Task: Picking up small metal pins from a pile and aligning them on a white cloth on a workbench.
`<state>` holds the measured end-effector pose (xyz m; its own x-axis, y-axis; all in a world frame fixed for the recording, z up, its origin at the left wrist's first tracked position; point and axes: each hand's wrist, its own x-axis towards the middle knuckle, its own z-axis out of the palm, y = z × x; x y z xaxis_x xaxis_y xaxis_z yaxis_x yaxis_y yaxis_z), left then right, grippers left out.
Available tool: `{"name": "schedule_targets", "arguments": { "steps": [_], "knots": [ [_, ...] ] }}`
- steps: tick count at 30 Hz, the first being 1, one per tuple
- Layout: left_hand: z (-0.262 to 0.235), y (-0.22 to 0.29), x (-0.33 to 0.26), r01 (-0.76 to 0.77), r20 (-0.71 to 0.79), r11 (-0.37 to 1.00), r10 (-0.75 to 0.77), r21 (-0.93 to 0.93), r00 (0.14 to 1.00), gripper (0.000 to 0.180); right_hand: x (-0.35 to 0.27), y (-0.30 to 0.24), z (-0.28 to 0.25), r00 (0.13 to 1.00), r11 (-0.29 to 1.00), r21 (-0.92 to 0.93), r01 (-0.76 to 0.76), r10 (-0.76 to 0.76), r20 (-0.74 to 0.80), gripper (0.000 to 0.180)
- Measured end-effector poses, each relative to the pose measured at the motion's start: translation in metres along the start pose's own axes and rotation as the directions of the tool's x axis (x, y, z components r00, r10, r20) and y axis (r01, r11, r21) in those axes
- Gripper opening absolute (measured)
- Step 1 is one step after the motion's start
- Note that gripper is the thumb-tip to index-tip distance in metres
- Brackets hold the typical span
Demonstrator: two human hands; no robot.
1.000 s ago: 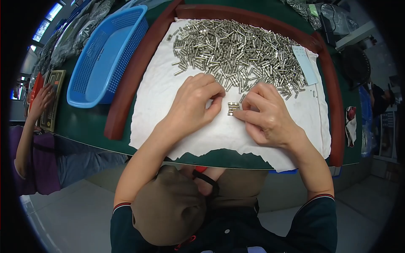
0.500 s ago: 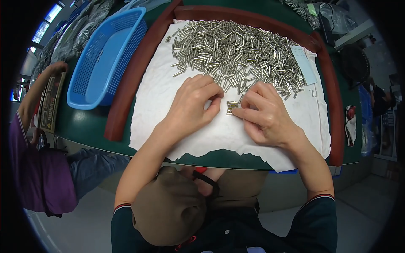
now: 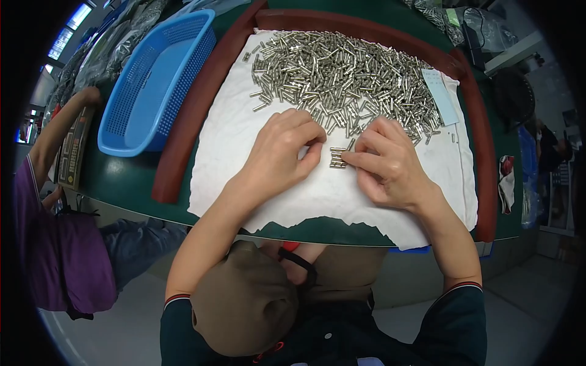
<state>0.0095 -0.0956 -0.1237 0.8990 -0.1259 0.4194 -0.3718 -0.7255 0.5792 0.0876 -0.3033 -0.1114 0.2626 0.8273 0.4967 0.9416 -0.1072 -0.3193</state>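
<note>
Currently | metal pins (image 3: 336,157) being touched, not grasped, by half-open right grip (image 3: 389,161) | left grip (image 3: 284,143) curled, contents unclear | being judged light, stiff, slick, best pinched mid-length

TABLE (image 3: 128,183): cloth (image 3: 229,125) on top, rail frame (image 3: 183,137) along its left, back and right | metal pin heap (image 3: 339,73): cloth, rear half | paper slip (image 3: 441,100): heap's right edge | pin row (image 3: 336,157): before heap, between left grip (image 3: 284,144) and right grip (image 3: 387,161) | basket (image 3: 125,151): table, left of frame
</note>
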Motion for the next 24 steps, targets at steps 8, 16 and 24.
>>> {"name": "schedule_targets", "arguments": {
  "steps": [8, 16, 24],
  "knots": [
    [0.0001, 0.0002, -0.0011, -0.006, 0.003, 1.000, 0.006, 0.005, 1.000, 0.011, -0.0002, -0.0012, -0.0030, 1.000, 0.999, 0.046, -0.014, 0.013, 0.019, 0.019],
    [-0.0016, 0.0006, 0.0009, -0.016, 0.010, 1.000, 0.016, 0.016, 1.000, 0.011, -0.0003, 0.0015, -0.0004, 0.999, 0.999, 0.038, -0.011, 0.012, -0.031, 0.027],
    [-0.0003, -0.0006, -0.0004, -0.006, 0.007, 1.000, 0.006, 0.008, 1.000, 0.011, -0.0010, 0.0029, 0.0041, 0.998, 0.999, -0.002, -0.042, 0.042, -0.040, 0.027]
  ]
}}
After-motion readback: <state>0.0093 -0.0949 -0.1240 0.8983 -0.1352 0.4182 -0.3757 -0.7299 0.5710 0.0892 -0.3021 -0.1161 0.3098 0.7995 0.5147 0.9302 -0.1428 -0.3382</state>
